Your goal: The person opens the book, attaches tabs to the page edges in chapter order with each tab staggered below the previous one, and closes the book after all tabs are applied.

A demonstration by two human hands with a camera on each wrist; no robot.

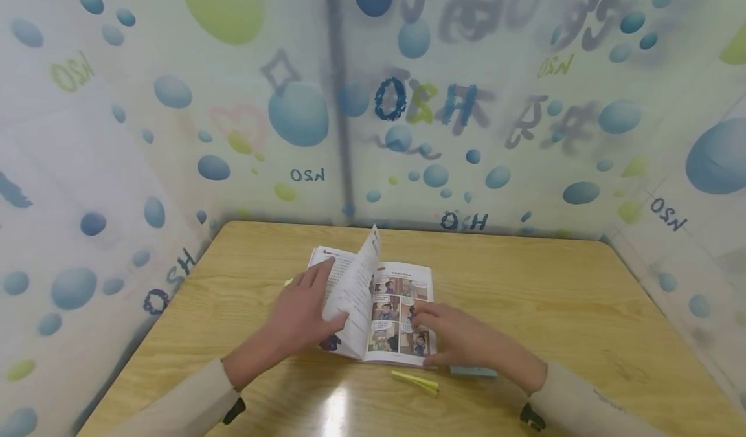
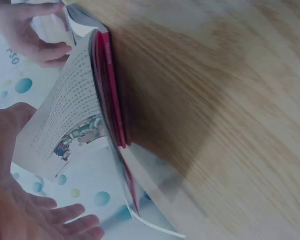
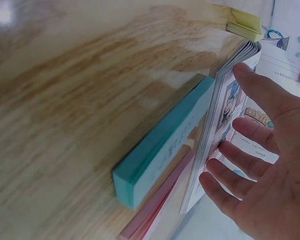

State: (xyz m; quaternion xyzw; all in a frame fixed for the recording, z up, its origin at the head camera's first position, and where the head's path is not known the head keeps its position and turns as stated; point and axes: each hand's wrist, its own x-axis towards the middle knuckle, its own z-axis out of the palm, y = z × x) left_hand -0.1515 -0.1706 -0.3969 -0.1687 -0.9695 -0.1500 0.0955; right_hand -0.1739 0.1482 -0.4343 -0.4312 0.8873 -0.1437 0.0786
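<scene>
An open comic book point(image 1: 402, 314) lies on the table, with one leaf point(image 1: 358, 281) standing up from its spine. My left hand point(image 1: 303, 304) is over the left page, its thumb against the raised leaf; in the left wrist view, this hand point(image 2: 15, 185) has its fingers spread, and the leaf point(image 2: 75, 95) bends beside the thumb. My right hand point(image 1: 466, 336) is at the right page's lower edge. In the right wrist view, the right hand point(image 3: 270, 160) has loosely bent fingers by the book's edge point(image 3: 210, 135), gripping nothing.
A teal block point(image 3: 165, 140) lies beside the book, near a pink flat item point(image 3: 160, 195). A yellow folded pad point(image 1: 416, 382) sits in front of the book. Another yellow edge point(image 1: 288, 282) shows at its left. A patterned wall point(image 1: 408, 184) stands behind the wooden table point(image 1: 524, 281).
</scene>
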